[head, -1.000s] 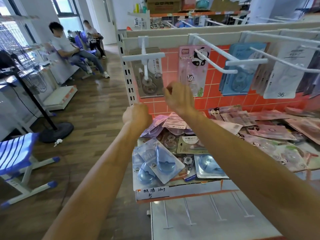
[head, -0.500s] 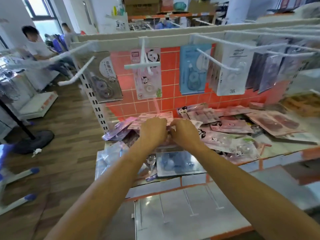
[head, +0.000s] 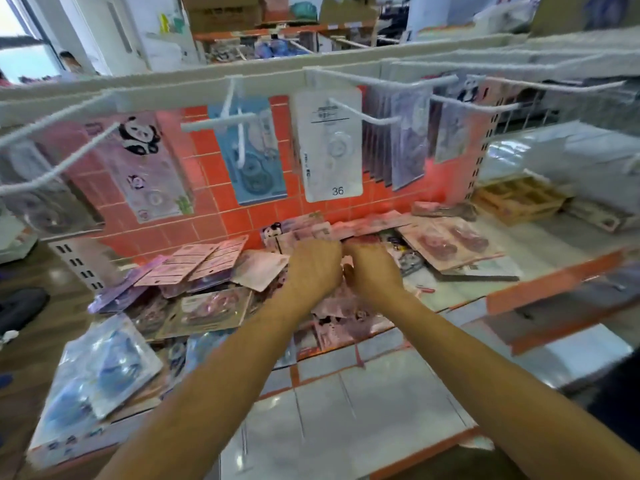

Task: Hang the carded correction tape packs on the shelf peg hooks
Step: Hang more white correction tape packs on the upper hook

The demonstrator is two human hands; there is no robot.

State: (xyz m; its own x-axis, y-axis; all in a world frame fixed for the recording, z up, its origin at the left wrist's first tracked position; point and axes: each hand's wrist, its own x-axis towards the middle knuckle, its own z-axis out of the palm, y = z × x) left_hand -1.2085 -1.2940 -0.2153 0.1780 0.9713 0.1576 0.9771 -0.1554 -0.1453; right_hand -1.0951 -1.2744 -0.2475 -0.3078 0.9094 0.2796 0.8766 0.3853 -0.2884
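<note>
Glossy plastic blister packs (head: 104,368), matt white metal peg hooks (head: 363,113)

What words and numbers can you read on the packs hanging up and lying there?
"36": near the bottom of the white pack hanging on a peg hook.
Small print at that pack's top: too blurred to read.
Panda pack: print too blurred.
Pink packs in the pile: print too small.
Marks on the box front: too blurred.
</note>
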